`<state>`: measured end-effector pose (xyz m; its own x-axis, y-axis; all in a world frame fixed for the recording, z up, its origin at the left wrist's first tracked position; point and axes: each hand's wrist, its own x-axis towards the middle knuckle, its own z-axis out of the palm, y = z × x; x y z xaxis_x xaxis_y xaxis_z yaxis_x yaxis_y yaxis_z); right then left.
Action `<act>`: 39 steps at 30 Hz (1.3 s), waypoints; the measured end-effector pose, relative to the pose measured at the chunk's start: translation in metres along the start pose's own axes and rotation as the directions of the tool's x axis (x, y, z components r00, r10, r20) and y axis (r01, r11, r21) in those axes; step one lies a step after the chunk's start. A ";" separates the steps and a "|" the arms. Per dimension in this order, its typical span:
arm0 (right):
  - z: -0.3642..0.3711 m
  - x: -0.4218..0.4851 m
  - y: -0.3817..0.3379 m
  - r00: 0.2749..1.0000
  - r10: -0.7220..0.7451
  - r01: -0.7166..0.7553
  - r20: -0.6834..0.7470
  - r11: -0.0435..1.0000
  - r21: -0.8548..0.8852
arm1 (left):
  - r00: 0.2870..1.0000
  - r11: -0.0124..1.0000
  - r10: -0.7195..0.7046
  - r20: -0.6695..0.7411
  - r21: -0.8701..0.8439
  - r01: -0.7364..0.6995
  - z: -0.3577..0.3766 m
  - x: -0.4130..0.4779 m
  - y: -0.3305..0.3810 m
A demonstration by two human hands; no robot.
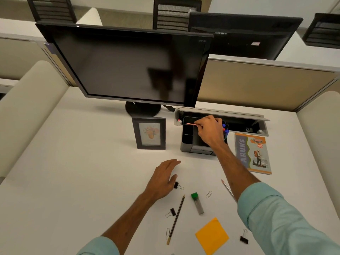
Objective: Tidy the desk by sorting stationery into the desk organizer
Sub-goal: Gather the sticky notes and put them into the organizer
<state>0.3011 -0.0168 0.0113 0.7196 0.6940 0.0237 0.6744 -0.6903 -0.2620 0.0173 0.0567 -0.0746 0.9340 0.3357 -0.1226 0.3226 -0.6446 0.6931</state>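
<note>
Left hand point(163, 178) flat over the counter point(92, 181), fingers straight and loose, holding nothing, thumb just beside a black binder clip point(178, 185). Across to the desk organizer point(184, 147): right hand point(209, 130) is above it, fingers pinching a pink pencil point(190, 124) over the open compartments. A notebook point(253, 153) lies flat on the counter just beyond, to the right.

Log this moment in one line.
right hand: holds pencil over organizer | left hand: open, beside clip
</note>
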 end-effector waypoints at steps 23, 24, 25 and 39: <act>-0.009 -0.197 0.031 0.940 0.259 -0.152 -0.222 0.900 0.409 | 0.815 0.786 0.426 0.392 0.284 -0.548 0.080 -0.059 0.084; -0.007 -0.207 0.034 0.937 0.269 -0.158 -0.221 0.895 0.418 | 0.810 0.765 0.420 0.409 0.321 -0.559 0.087 -0.061 0.087; -0.006 -0.217 0.037 0.936 0.279 -0.170 -0.215 0.892 0.418 | 0.809 0.746 0.408 0.424 0.355 -0.563 0.092 -0.062 0.089; -0.003 -0.284 0.070 0.932 0.340 -0.249 -0.125 0.853 0.458 | 0.847 0.744 0.285 0.448 0.453 -0.490 0.113 -0.074 0.117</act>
<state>0.1446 -0.2627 -0.0111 0.9205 0.3870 0.0539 0.3203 -0.6682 -0.6715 0.0039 -0.1214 -0.0648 0.9523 -0.2072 -0.2241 -0.1482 -0.9557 0.2542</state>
